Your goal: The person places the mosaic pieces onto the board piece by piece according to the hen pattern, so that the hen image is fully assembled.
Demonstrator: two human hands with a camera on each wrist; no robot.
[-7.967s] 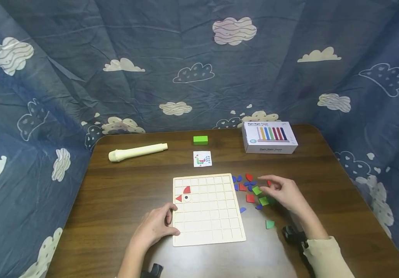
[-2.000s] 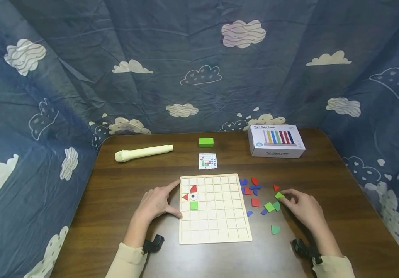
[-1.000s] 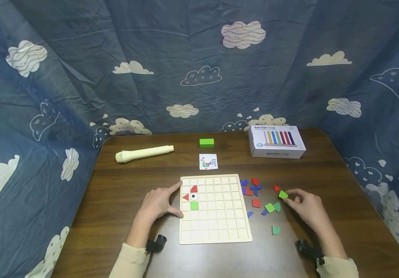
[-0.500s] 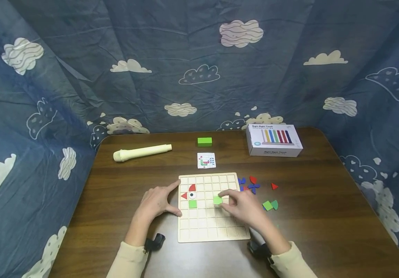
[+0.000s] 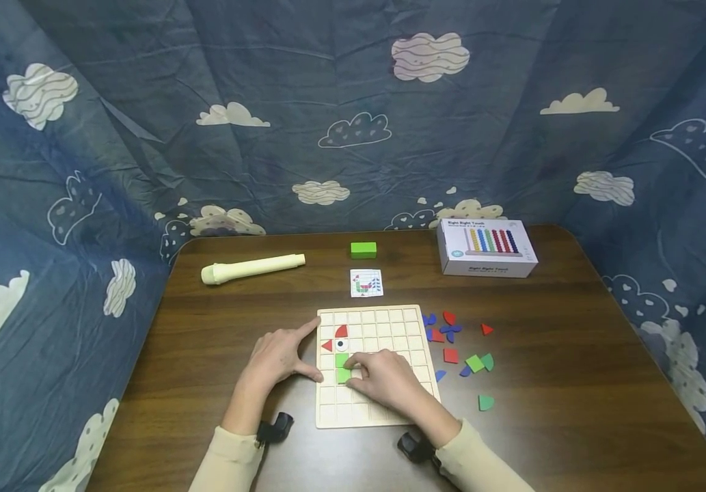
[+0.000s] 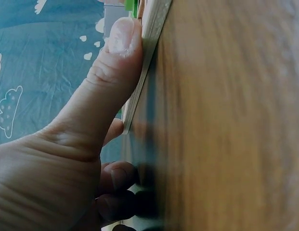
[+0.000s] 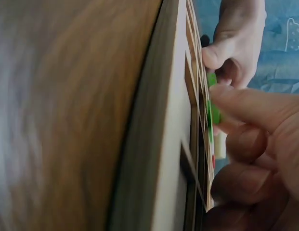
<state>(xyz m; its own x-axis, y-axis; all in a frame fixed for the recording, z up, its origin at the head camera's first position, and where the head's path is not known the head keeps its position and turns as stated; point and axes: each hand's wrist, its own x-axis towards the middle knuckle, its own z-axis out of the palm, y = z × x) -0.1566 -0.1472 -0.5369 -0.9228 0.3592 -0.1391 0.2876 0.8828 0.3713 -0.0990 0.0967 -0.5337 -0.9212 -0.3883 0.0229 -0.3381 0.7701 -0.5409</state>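
The board [image 5: 398,328] bears two red pieces [image 5: 342,331], one eye piece [image 5: 341,344] and one green square [image 5: 341,359]. Just below it, the right hand [image 5: 383,378] pinches a second square [image 5: 342,376], farther left than half a second ago. The left hand [image 5: 275,357] touches the board's edge, thumb and forefinger spread. Blue pieces [image 5: 450,329] I cannot count surely.

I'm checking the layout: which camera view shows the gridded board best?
The head view: it shows the gridded board from above, though the right hand hides part of it. The left wrist view has only a strip of its edge beside the left hand; the right wrist view has one side close up, its grid steeply slanted.
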